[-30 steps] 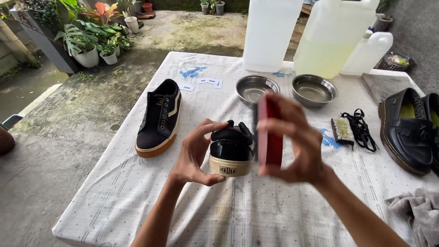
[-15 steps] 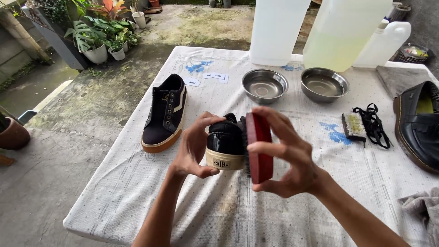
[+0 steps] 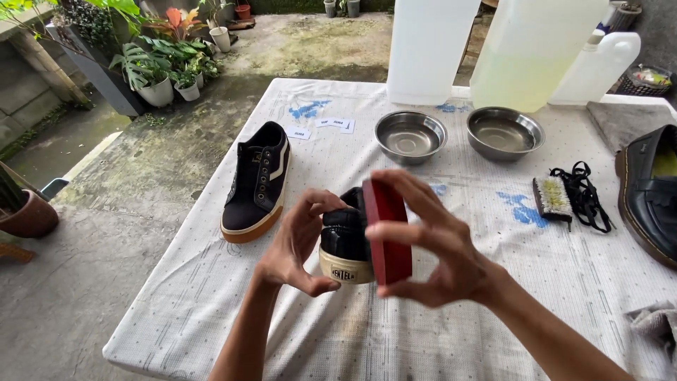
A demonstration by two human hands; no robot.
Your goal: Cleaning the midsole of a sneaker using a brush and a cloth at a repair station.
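1. The landmark was the white cloth-covered table (image 3: 211,303); off its left edge, on the concrete ground, stood potted plants (image 3: 159,77) at the far side and a brown pot (image 3: 28,215) nearer the camera.
2. On the table's left part lay a black sneaker with a tan sole (image 3: 257,183), its long axis running from the near edge toward the far edge, toe nearer the camera, heel away.
3. Small white paper tags (image 3: 321,125) lay on the cloth just beyond that sneaker.
4. Above the table's middle, the left hand (image 3: 296,243) curled around the heel of a second black sneaker (image 3: 345,236), thumb below and fingers over the top, gripping it. The heel end with its tan sole band faced the camera, so the shoe's long axis pointed away toward the far edge.
5. The right hand (image 3: 430,243) clasped a red-backed brush (image 3: 386,229) between thumb and fingers, holding it on edge against the sneaker's right side.
6. Behind the hands, toward the table's far edge, sat two steel bowls (image 3: 410,135), with large plastic jugs (image 3: 430,49) behind them.
7. On the table's right part lay a small brush (image 3: 553,197) touching a tangle of black laces (image 3: 585,187).
8. At the right edge rested a black leather shoe (image 3: 649,194), with a grey rag (image 3: 652,324) at the near right corner.
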